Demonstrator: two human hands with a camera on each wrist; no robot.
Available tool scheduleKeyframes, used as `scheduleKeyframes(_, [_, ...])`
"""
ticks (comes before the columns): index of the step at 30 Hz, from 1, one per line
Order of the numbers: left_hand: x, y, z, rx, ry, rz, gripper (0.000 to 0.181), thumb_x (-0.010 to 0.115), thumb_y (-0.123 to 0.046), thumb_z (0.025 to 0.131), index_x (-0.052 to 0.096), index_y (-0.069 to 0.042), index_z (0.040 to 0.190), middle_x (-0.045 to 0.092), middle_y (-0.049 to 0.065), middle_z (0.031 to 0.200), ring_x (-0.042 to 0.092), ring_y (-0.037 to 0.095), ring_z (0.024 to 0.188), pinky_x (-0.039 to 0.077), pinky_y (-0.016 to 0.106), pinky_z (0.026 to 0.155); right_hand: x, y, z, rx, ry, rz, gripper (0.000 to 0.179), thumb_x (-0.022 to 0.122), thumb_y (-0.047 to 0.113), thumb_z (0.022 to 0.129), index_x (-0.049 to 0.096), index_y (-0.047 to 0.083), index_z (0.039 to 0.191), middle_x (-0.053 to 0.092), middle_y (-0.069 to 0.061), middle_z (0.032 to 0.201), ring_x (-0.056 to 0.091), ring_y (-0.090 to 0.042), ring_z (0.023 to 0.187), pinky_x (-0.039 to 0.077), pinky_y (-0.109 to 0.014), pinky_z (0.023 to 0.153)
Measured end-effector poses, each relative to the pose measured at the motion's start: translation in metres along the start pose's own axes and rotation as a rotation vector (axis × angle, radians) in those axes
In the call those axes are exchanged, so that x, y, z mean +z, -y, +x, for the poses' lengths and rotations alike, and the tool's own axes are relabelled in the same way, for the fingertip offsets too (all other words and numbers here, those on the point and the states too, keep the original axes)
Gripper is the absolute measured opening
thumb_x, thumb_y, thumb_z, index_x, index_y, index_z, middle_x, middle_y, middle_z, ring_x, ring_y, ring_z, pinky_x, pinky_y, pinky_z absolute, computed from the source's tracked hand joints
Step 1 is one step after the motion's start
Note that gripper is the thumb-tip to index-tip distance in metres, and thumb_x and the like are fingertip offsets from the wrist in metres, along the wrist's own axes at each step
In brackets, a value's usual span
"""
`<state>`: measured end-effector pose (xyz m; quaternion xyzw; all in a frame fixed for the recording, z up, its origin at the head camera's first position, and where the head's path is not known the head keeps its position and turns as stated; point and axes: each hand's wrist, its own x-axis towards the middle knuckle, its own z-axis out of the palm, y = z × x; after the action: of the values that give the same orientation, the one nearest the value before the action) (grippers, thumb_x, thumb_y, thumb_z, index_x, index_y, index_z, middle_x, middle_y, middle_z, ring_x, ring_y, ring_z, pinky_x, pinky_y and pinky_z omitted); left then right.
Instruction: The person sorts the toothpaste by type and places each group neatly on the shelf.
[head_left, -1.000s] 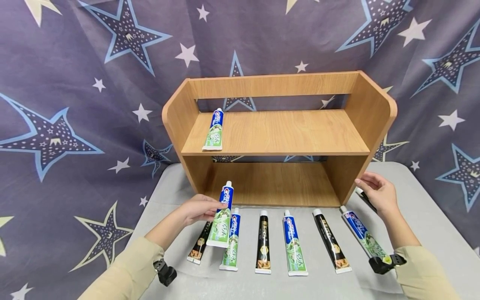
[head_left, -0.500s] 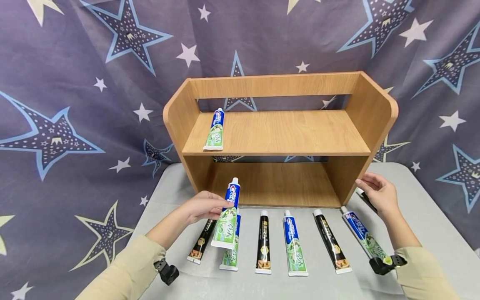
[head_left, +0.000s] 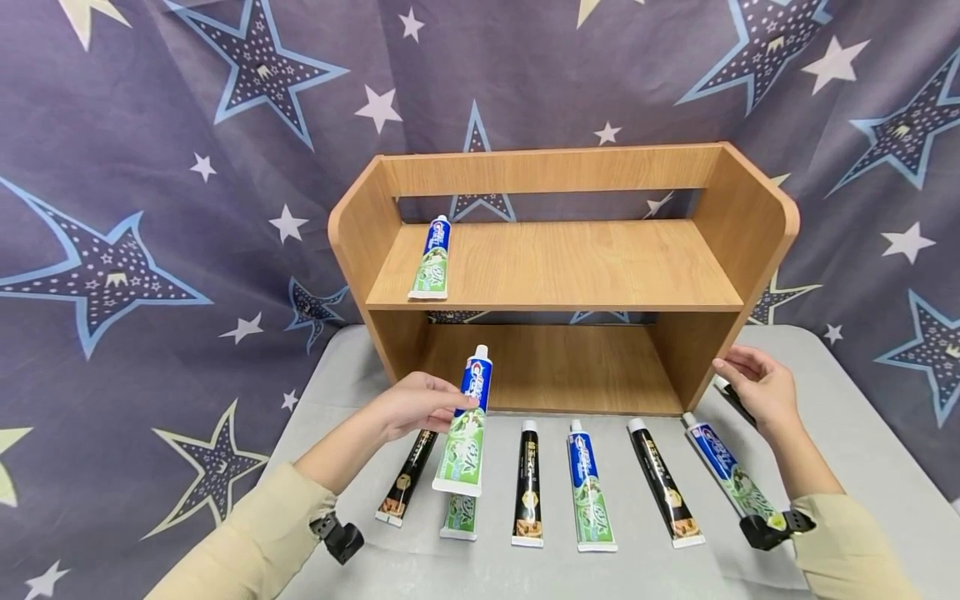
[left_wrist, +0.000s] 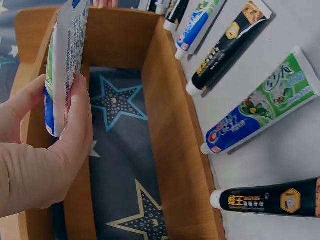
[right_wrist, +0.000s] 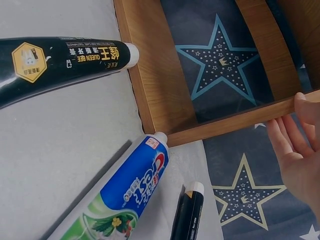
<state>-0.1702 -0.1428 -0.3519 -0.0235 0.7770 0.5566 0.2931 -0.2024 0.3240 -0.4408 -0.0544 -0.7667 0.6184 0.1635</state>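
Left hand (head_left: 422,407): pinches one blue-and-green, flat-ended plastic toothpaste tube (head_left: 464,443), white-capped, near mid-length; right hand (head_left: 757,388): grips the right side edge of one two-tier brown wooden shelf (head_left: 562,267); tube: aloft in front of shelf's lower tier; judged light, soft-walled, slick, hardly fragile; best pinched across its fuller middle.

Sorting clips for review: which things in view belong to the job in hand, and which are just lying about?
Job in hand:
left hand, gripping a blue-and-green toothpaste tube
right hand, holding the wooden shelf

Lying about (though the tubes may belong too):
tube on the upper board
black tubes on the table
other blue-and-green tubes there
star-patterned cloth behind
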Motion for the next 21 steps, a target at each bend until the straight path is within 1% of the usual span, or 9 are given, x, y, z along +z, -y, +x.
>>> scheduleKeyframes(5, [0.002,-0.009,-0.002,0.006,-0.010,0.026,0.033,0.069,-0.023,0.088,0.065,0.004,0.105,0.072,0.000,0.080,0.069,0.010,0.073,0.061,0.032,0.079,-0.001,0.000,0.001,0.010,0.007,-0.004,0.031,0.069,0.005,0.086,0.061,0.035,0.089,0.063,0.033,0.076,0.059,0.017,0.071,0.047,0.000,0.066])
scheduleKeyframes(13, [0.004,-0.025,-0.006,0.042,0.028,0.055,0.034,0.069,-0.025,0.088,0.065,0.003,0.106,0.072,0.001,0.083,0.069,0.011,0.074,0.060,0.035,0.083,0.000,0.001,-0.001,-0.005,0.005,-0.010,0.031,0.069,0.004,0.086,0.061,0.034,0.088,0.063,0.033,0.075,0.059,0.017,0.071,0.047,0.000,0.066])
scheduleKeyframes(17, [0.005,-0.032,-0.005,0.038,0.028,0.050,0.035,0.070,-0.025,0.088,0.064,0.003,0.108,0.072,0.001,0.083,0.068,0.010,0.075,0.060,0.034,0.083,0.000,0.001,0.000,0.007,0.006,-0.014,0.031,0.069,0.005,0.086,0.061,0.034,0.089,0.062,0.033,0.076,0.059,0.017,0.071,0.047,0.000,0.066])
scheduleKeyframes(21, [0.006,-0.040,-0.006,0.025,0.010,0.030,0.035,0.070,-0.024,0.087,0.064,0.002,0.109,0.072,0.002,0.085,0.069,0.011,0.074,0.060,0.032,0.082,-0.001,0.001,0.001,0.011,0.008,-0.015,0.031,0.068,0.004,0.086,0.061,0.034,0.089,0.062,0.033,0.076,0.059,0.017,0.072,0.047,0.000,0.066])
